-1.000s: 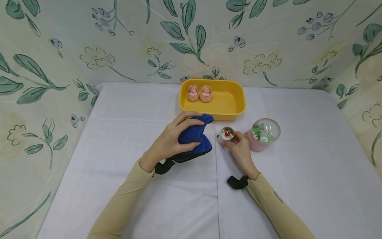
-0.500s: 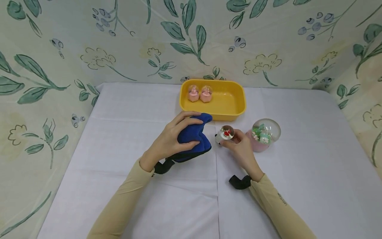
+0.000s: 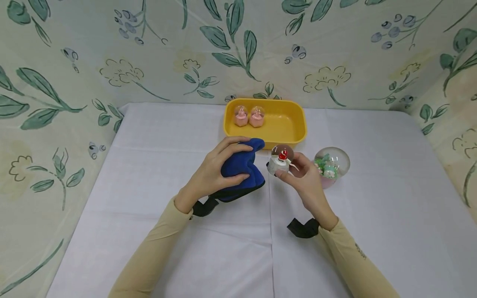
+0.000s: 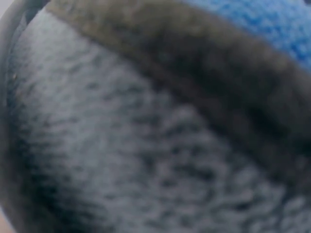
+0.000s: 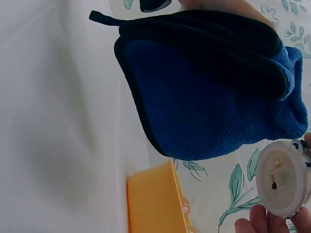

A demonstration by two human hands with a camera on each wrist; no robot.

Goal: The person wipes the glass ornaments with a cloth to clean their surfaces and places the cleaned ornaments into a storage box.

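A folded blue cloth with black edging (image 3: 240,167) is gripped by my left hand (image 3: 208,171), fingers over its top and thumb on its near side. Dark and blue fabric fills the left wrist view, close and blurred. Between thumb and fingers my right hand (image 3: 307,180) holds a small snow globe (image 3: 280,160) with a white base and a red figure inside. In the right wrist view the white underside of the small snow globe (image 5: 281,179) faces the camera, tilted and apart from the cloth (image 5: 194,97).
Behind the hands stands a yellow tray (image 3: 285,142) with two small pink snow globes (image 3: 249,116) in its left part. A larger snow globe with a pink base (image 3: 331,165) is right of my right hand. White cloth (image 3: 391,186) covers the table.
My right hand has lifted the small snow globe off the table and tilted it, bringing it up and slightly toward the blue cloth. The left hand has barely moved.
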